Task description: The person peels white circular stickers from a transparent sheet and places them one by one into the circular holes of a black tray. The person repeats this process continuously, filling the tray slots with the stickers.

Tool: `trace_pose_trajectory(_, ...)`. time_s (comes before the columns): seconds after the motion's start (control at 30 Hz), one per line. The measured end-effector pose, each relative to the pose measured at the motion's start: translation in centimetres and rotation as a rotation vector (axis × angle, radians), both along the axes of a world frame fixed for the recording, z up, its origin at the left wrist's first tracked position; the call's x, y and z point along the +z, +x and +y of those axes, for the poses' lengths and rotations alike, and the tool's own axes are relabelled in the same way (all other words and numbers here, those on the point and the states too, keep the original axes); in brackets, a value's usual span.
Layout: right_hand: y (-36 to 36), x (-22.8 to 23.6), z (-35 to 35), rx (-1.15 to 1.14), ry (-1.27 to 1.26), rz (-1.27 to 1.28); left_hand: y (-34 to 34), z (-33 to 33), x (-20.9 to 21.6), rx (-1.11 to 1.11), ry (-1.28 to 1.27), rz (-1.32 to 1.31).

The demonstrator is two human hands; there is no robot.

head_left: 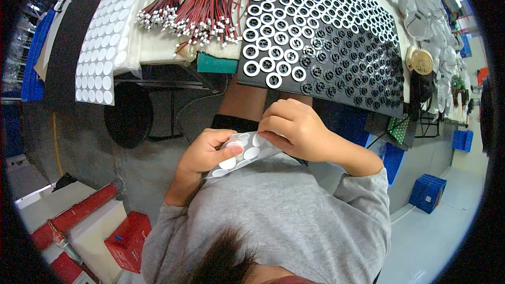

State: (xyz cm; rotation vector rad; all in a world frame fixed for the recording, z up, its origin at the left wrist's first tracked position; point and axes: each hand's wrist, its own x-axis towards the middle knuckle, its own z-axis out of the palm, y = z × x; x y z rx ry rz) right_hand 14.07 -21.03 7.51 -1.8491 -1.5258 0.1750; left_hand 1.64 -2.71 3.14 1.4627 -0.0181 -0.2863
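Note:
Close to my body, above the grey shirt, I hold a sheet of white round stickers on a shiny backing. My left hand is closed on its left end, thumb lying across the stickers. At the sheet's far right end, the fingers of my right hand pinch around one round sticker. Whether that sticker is off the backing is hidden by the fingers. Beyond my hands, a black tray on the table carries rows of small black round parts, many topped with white rings.
Left of the tray lie bundled red and black wires with white connectors, and a larger sheet of white round stickers overhanging the table edge. Clear plastic pieces crowd the right. A black round stool stands below; a blue crate sits on the floor.

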Motion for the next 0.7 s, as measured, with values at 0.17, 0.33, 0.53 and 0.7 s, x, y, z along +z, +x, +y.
trace_pose_trajectory(0.17, -0.4, -0.3, -0.2, -0.024, -0.031, -0.022, -0.4, -0.1, -0.7, -0.009, -0.049, 0.111)
trace_pose_trajectory(0.33, -0.5, -0.4, -0.6, 0.006, -0.015, -0.145, -0.3, -0.2, -0.7, -0.003, -0.121, 0.137)
trace_pose_trajectory(0.53, 0.2, 0.7, -2.5, -0.016, -0.034, 0.088, -0.5, -0.2, -1.5, 0.173, -0.319, 0.263)
trace_pose_trajectory(0.7, 3.0, 0.0, -5.0, -0.454, -0.105, 0.17, -0.8, 0.6, -1.9, 0.295, -0.296, 0.184)
